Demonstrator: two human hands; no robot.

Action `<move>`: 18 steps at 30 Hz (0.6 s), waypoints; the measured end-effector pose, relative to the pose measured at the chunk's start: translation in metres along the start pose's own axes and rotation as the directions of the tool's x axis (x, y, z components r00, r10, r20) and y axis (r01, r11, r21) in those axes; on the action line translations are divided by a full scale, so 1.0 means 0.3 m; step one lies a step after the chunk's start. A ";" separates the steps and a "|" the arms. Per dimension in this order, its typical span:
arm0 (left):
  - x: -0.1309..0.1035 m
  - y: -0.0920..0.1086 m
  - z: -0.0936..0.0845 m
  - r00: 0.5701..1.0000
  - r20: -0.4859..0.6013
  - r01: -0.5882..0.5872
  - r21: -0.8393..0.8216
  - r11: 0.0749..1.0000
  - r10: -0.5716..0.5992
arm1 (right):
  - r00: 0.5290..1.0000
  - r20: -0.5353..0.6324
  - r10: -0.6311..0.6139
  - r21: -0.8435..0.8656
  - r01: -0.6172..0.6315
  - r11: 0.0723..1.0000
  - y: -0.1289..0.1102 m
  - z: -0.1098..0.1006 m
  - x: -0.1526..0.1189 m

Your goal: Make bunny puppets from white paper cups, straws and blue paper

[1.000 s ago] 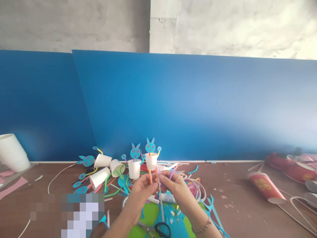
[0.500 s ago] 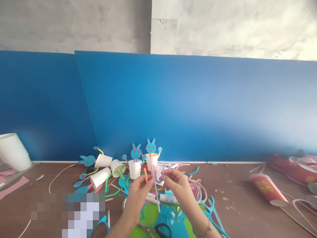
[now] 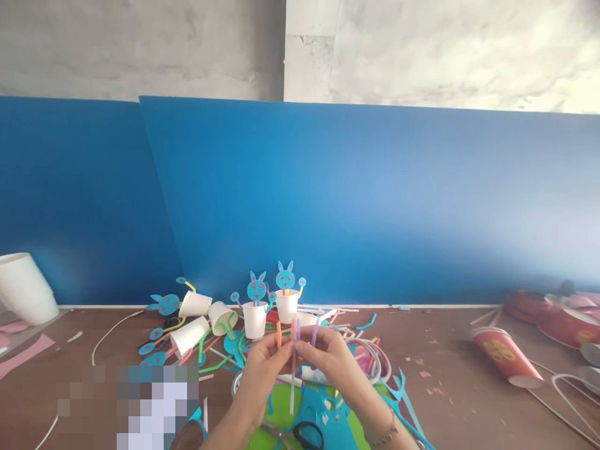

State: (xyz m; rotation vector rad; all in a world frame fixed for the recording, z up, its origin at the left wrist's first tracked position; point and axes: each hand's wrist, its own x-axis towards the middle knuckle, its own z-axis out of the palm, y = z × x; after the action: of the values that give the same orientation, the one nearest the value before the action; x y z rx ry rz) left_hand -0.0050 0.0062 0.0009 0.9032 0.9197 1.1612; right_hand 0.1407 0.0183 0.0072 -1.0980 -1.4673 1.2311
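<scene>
My left hand (image 3: 263, 369) is closed on an orange straw (image 3: 279, 335), whose two ends stick up above the fingers. Pinched in my right hand (image 3: 329, 353) is a purple straw (image 3: 315, 332), also with two ends pointing up. The fingertips of both hands meet, and a pale translucent straw (image 3: 292, 394) hangs down between them; which hand grips it I cannot tell. Just beyond stand two white paper cups (image 3: 255, 320) with blue paper rabbit heads (image 3: 285, 279) on straws. Below my hands lie scissors (image 3: 307, 435) on blue paper scraps (image 3: 319, 409).
Tipped white cups (image 3: 190, 335) with straws and blue paper pieces lie to the left. A stack of white cups (image 3: 25, 289) stands far left. Red paper cups (image 3: 509, 356) and a white cable (image 3: 567, 381) lie on the right. A blue panel (image 3: 375, 206) rises behind the table.
My right hand has moved left and slightly down with the purple straw, until its fingertips meet my left hand's. The pale straw now hangs more upright and a little lower.
</scene>
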 end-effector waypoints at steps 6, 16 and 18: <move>0.041 -0.060 -0.027 0.999 0.017 -0.049 0.125 0.991 0.047 | 0.981 -0.192 0.027 0.058 -0.016 0.998 -0.031 -0.064 0.011; 0.179 -0.120 0.064 0.975 -0.127 -0.038 0.713 0.700 0.183 | 0.753 -0.658 -0.012 0.208 0.198 0.958 0.036 -0.178 0.053; 0.194 -0.141 0.079 0.974 -0.123 -0.032 0.753 0.657 0.189 | 0.771 -0.635 -0.057 0.176 0.215 0.961 0.044 -0.172 0.061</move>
State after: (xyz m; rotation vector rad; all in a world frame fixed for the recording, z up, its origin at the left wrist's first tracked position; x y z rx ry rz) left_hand 0.0402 0.0541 -0.0366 1.5520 1.5851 0.9670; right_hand 0.1883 0.0475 0.0008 -1.0714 -0.8393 0.7917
